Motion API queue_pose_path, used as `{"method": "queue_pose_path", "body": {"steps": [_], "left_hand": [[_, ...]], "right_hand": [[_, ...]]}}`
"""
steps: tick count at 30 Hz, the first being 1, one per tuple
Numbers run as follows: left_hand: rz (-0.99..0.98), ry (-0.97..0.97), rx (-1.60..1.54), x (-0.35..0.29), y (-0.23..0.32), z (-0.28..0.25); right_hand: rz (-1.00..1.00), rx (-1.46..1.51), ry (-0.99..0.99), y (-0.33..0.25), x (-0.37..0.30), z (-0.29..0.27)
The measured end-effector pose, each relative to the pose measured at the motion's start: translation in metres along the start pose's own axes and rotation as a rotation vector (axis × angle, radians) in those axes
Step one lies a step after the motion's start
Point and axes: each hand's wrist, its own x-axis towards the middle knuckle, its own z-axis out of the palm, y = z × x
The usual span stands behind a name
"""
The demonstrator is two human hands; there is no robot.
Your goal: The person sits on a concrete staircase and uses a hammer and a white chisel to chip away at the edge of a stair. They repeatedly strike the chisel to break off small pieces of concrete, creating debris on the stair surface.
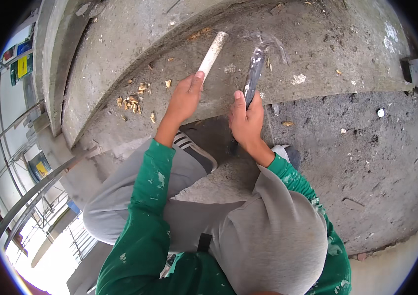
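Note:
My left hand (184,100) is closed around the lower end of a whitish round rod (214,53). The rod slants up and away to the right, its far end free; I cannot tell whether it is wood or plastic. In my right hand (246,120) is a hammer (254,71), gripped by its dark, paint-spotted handle. Its head (269,41) points away from me, smeared by motion, just right of the rod's far end. Rod and hammer appear apart. Both hands are over a rough concrete step (307,64).
Wood chips (133,104) lie scattered on the concrete left of my hands. A curved concrete riser (120,73) rises beyond them. My shoes (196,152) rest below the step. Metal rails (37,189) and a drop are at the left. A bent nail-like piece (354,202) lies at the right.

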Motion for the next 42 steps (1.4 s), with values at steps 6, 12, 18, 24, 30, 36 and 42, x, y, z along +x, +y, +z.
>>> {"method": "queue_pose_path", "body": {"steps": [6,12,18,24,30,36,42], "left_hand": [[-0.074,0.084,0.101,-0.003,0.022,0.019],[-0.046,0.173,0.304,-0.012,0.046,0.037],[-0.083,0.209,0.352,-0.013,0.061,0.042],[-0.171,0.241,0.505,-0.017,0.076,0.048],[-0.173,0.252,0.488,-0.022,0.099,0.041],[-0.218,0.217,0.616,-0.022,0.127,0.033],[-0.053,0.225,0.687,-0.025,0.120,0.020]], "right_hand": [[0.148,0.197,-0.060,-0.014,0.008,0.006],[-0.106,0.389,0.143,-0.024,-0.003,0.008],[0.143,0.037,-0.019,-0.058,0.042,-0.015],[-0.047,0.329,0.232,-0.048,0.023,0.008],[0.149,0.162,0.015,-0.070,0.041,-0.020],[0.160,-0.061,-0.155,-0.039,0.041,-0.007],[0.138,0.239,0.054,-0.067,0.023,-0.004]]}}
